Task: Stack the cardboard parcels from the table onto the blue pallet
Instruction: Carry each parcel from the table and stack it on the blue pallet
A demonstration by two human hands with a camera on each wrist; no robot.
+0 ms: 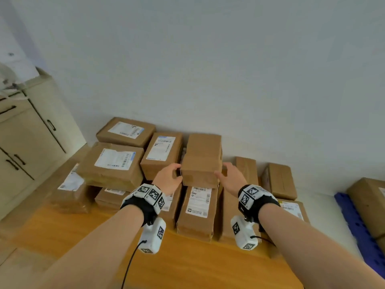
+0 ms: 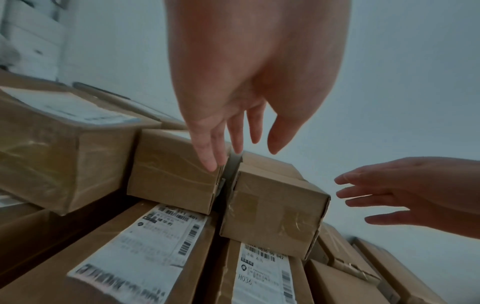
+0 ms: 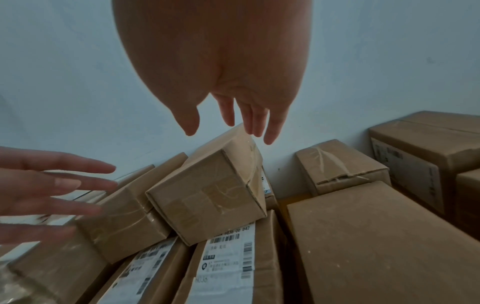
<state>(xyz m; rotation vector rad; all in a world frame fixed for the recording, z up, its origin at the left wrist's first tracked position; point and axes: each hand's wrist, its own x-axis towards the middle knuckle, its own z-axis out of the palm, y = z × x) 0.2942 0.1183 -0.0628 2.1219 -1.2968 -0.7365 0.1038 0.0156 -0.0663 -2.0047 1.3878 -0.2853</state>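
A plain brown parcel point(image 1: 201, 161) lies on top of labelled parcels in the middle of the pile on the wooden table point(image 1: 187, 265). My left hand point(image 1: 174, 176) is at its left side, fingers straight and reaching into the gap point(image 2: 230, 170) between it and a labelled parcel point(image 1: 161, 155). My right hand point(image 1: 226, 174) hovers by its right side, fingers spread, a little apart from the cardboard. The left wrist view shows the plain parcel point(image 2: 275, 211) between the left hand point(image 2: 233, 144) and right hand point(image 2: 389, 195). Neither hand holds anything. The blue pallet point(image 1: 354, 222) is at the far right.
Several more parcels crowd the table against the white wall point(image 1: 208, 59), some stacked two high. One large box point(image 1: 368, 203) stands on the pallet. Cream cabinets point(image 1: 27, 142) stand to the left. The table's near part is bare wood.
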